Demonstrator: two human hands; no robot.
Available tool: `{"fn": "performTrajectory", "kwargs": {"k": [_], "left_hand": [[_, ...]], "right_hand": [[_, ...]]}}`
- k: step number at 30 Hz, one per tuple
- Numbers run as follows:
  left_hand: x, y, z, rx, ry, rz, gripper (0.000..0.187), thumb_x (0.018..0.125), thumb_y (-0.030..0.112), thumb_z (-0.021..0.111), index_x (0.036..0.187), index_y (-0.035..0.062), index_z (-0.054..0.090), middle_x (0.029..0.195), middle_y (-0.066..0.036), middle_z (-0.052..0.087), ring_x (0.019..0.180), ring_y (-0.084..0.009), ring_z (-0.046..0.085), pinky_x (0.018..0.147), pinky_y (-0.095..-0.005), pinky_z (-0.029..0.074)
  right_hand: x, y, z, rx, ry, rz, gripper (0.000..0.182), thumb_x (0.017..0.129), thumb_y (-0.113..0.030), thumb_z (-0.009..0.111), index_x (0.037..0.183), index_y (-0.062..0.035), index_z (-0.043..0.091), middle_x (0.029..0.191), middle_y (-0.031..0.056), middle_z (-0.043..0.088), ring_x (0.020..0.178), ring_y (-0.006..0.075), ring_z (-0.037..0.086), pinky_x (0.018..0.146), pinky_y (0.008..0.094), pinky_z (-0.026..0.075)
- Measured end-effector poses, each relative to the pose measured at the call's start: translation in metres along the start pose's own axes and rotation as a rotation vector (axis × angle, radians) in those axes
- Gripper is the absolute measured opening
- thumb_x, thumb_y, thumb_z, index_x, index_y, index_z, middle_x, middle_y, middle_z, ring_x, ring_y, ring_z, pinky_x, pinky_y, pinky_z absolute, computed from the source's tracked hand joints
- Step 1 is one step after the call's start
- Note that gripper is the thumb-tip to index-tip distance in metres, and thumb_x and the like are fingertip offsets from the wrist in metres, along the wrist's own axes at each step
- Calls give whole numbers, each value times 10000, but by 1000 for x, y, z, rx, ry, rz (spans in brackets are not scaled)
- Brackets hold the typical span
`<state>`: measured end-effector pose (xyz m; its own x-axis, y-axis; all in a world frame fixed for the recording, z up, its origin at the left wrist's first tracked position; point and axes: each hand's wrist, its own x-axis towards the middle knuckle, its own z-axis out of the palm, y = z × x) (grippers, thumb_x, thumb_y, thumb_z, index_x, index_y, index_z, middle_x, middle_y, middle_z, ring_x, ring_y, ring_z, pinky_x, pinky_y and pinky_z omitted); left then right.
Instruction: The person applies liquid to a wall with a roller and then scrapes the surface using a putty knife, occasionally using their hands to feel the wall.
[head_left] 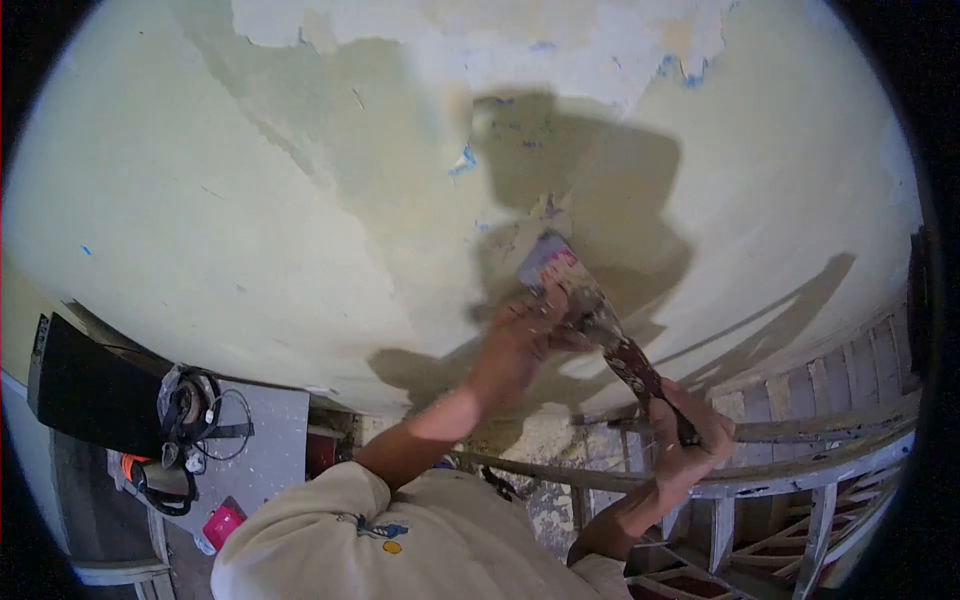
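A long scraper with a dark, worn handle and a wide blade slants up to the wall. Its blade edge meets the wall at a small patch of chipped paint. My left hand is closed around the scraper near the blade, thumb on its face. Lower right, my right hand grips the end of the handle. The wall is pale green, with a bare white area and blue flecks at the top. My shadow falls around the blade.
Below right runs a worn wooden railing, with stairs beyond it. At left, a grey board carries coiled cables, a dark box and a pink item.
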<state>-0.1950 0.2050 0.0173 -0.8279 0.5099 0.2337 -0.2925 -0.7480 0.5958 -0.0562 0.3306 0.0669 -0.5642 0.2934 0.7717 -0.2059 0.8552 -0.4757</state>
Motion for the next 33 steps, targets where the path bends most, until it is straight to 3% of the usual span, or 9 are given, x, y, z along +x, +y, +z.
{"fn": "performTrajectory", "kwargs": {"k": [1, 3, 5, 6, 8, 11, 14, 22, 33], "left_hand": [[4, 0, -3, 567, -17, 278, 277, 865, 264, 511, 923, -5, 549, 837, -95, 576, 764, -189, 610, 714, -346, 509], [0, 3, -7, 1123, -12, 527, 278, 859, 259, 519, 920, -11, 546, 843, -99, 571, 765, -188, 608, 712, -357, 512], [2, 25, -11, -34, -144, 242, 280, 848, 247, 533, 929, -21, 546, 860, -115, 574, 756, -192, 610, 697, -362, 524], [4, 20, -8, -37, -154, 249, 280, 848, 247, 533, 929, -21, 546, 860, -115, 574, 756, -192, 610, 697, -362, 524], [6, 2, 1, -68, 25, -83, 298, 847, 267, 538, 938, -16, 555, 852, -116, 586, 737, -196, 615, 663, -345, 530], [4, 15, 6, -125, -78, -163, 314, 848, 288, 537, 944, -10, 558, 823, -100, 599, 733, -199, 620, 629, -328, 533], [2, 12, 2, -60, -62, -120, 311, 854, 300, 527, 936, 2, 563, 811, -86, 609, 749, -200, 623, 614, -340, 537], [10, -3, -13, -50, -88, -51, 309, 843, 303, 541, 891, -2, 565, 846, -111, 613, 750, -207, 629, 555, -317, 541], [9, 10, -5, 28, -13, -82, 266, 820, 297, 573, 868, 34, 570, 806, -97, 608, 618, -187, 609, 518, -303, 508]], "right_hand": [[4, 9, 7, 78, 56, -23, 179, 611, -72, 732, 758, 3, 664, 680, 143, 642, 610, 196, 627, 584, 263, 476], [13, 4, 15, 150, 13, -80, 210, 601, -57, 734, 790, -2, 661, 692, 147, 644, 610, 197, 630, 579, 255, 478], [15, -7, 8, 141, 18, -100, 222, 575, -30, 738, 786, -11, 668, 670, 135, 643, 577, 187, 624, 542, 244, 469], [19, -11, 10, 145, 34, -146, 242, 550, -3, 742, 781, -20, 675, 649, 124, 641, 544, 176, 618, 506, 233, 459], [13, -7, 2, 177, 55, -61, 259, 526, 13, 737, 776, -16, 674, 659, 130, 642, 569, 177, 623, 519, 234, 461], [4, -8, 2, 21, 167, -53, 275, 505, 34, 729, 768, -18, 669, 664, 130, 637, 571, 154, 604, 548, 213, 444], [-9, -6, -1, -25, 98, 44, 281, 589, -156, 776, 783, 11, 661, 679, 140, 633, 610, 176, 593, 609, 261, 460], [0, -4, -5, 39, 29, 219, 233, 585, -62, 756, 798, -20, 672, 700, 119, 647, 591, 128, 562, 595, 249, 445], [4, -4, 4, 43, 108, 83, 184, 584, -31, 761, 745, -22, 673, 668, 96, 650, 533, 107, 580, 516, 212, 439]]}}
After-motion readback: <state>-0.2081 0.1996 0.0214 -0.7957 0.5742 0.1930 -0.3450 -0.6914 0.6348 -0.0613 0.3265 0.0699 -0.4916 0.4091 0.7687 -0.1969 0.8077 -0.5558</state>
